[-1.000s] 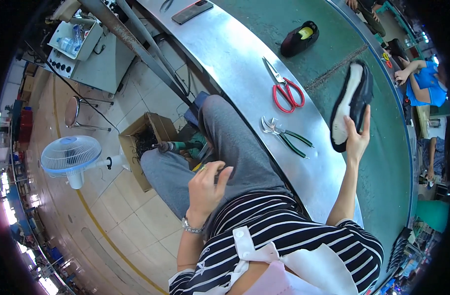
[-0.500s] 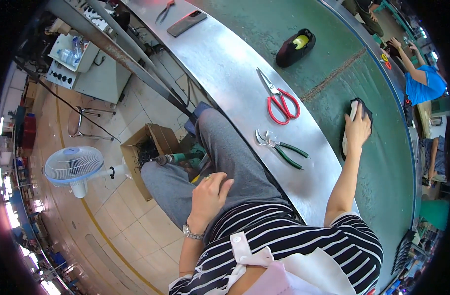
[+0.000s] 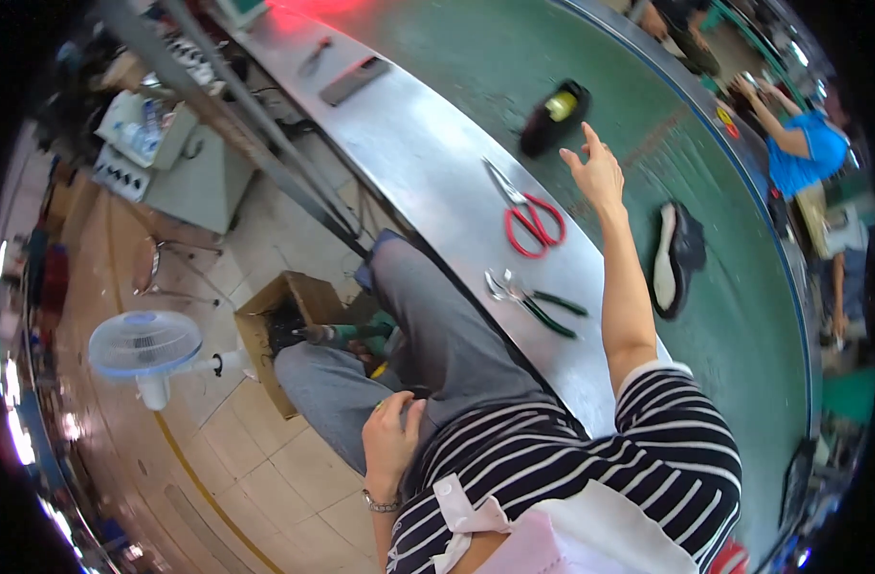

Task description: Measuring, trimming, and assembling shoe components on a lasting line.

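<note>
My right hand (image 3: pixel 598 172) is over the green belt, fingers apart and holding nothing. Just beyond its fingertips is a dark shoe (image 3: pixel 538 131) with a yellow-green patch inside its opening. Farther right on the belt, a second dark shoe (image 3: pixel 688 251) lies apart from the hand, a pale strip along its left side. Over my lap, my left hand (image 3: pixel 391 435) is loosely curved with the thumb apart, and nothing shows in it. Red-handled scissors (image 3: pixel 535 225) and green-handled pliers (image 3: pixel 538 304) lie on the metal ledge between my lap and the belt.
A phone (image 3: pixel 355 81) and a small tool (image 3: pixel 316 55) lie at the ledge's far end. To the left stand a fan (image 3: pixel 145 344), a stool (image 3: pixel 150 258) and an open carton (image 3: pixel 313 292). Across the belt, a person in blue (image 3: pixel 807 153) works beside yellow-and-red scissors (image 3: pixel 727 121).
My right hand has let go of the pale-edged shoe and moved up and left toward the other shoe. The left hand has shifted slightly down and left over my lap.
</note>
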Demonstrator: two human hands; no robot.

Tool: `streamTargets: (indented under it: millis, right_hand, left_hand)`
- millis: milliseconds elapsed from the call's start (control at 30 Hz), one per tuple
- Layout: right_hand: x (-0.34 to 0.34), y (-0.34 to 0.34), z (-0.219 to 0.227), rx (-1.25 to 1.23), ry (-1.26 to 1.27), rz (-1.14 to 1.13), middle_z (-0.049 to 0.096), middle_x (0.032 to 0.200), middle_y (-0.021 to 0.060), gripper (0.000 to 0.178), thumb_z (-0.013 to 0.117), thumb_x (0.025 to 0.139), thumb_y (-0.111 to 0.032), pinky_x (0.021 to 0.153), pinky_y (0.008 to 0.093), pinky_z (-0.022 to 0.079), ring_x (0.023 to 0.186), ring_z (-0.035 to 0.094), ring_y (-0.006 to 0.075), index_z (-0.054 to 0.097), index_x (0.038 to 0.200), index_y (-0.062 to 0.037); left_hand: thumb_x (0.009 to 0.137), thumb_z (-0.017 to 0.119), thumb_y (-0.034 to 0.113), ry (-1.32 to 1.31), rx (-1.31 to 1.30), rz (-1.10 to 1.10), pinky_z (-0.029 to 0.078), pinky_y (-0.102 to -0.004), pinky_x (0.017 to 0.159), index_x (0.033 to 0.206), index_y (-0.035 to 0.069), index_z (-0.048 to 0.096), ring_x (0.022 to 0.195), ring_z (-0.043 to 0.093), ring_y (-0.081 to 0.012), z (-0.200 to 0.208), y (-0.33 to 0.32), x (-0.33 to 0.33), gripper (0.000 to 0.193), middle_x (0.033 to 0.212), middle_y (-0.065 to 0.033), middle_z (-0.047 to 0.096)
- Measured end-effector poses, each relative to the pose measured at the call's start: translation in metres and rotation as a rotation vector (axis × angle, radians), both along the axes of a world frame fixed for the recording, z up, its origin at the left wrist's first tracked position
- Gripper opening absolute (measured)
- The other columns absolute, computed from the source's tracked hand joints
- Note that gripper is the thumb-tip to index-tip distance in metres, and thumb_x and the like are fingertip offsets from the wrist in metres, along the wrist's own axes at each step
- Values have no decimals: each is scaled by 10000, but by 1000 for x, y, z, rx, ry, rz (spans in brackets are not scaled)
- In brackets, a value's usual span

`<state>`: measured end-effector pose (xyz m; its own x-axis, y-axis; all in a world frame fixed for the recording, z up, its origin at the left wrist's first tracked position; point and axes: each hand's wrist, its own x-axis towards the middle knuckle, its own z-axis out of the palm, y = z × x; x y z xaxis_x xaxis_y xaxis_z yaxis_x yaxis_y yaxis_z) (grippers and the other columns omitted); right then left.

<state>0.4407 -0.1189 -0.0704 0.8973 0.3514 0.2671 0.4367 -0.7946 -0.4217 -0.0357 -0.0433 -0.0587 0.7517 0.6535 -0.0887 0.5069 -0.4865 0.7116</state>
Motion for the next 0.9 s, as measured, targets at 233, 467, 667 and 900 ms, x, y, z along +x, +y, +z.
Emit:
streamTargets:
  millis: [233, 467, 667, 900]
  right_hand:
    - [-52, -201, -44, -436, -132, -676, 308, 1428, 338, 1016, 789, 705, -352, 1003, 534, 371, 1252, 391, 509, 199, 1502, -128]
    - [-88, -237, -13, 64, 104, -590, 664, 1104, 228, 881, 764, 708, -462, 886, 386, 490, 992, 654, 328, 433, 1411, -47]
    - [-165, -174, 36, 796, 533, -11, 563, 1295, 138, 739, 735, 769, -267, 986, 294, 420, 1131, 562, 189, 454, 1396, 7]
    - [-251, -74, 18, 799, 1036, 691, 356, 1491, 178, 1169, 869, 599, -503, 1138, 355, 241, 1363, 370, 252, 310, 1427, 105]
  left_hand:
    - [874, 657, 187, 94, -146, -80, 505, -370, 744, 964, 4, 642, 841, 653, -316, -7, 6, 8, 205, 900, -160, 672]
    - [880, 653, 208, 1, 140, -332, 501, -382, 742, 988, 11, 629, 853, 638, -335, 19, 24, 62, 226, 923, -152, 667]
    - [856, 704, 216, -223, -281, -339, 505, -355, 822, 1184, 17, 567, 930, 653, -281, 48, 14, 90, 407, 1054, -155, 670]
    - [792, 803, 296, -856, -941, 35, 370, -325, 1048, 1519, 66, 13, 1223, 462, -168, 47, 13, 95, 1098, 1380, -93, 435]
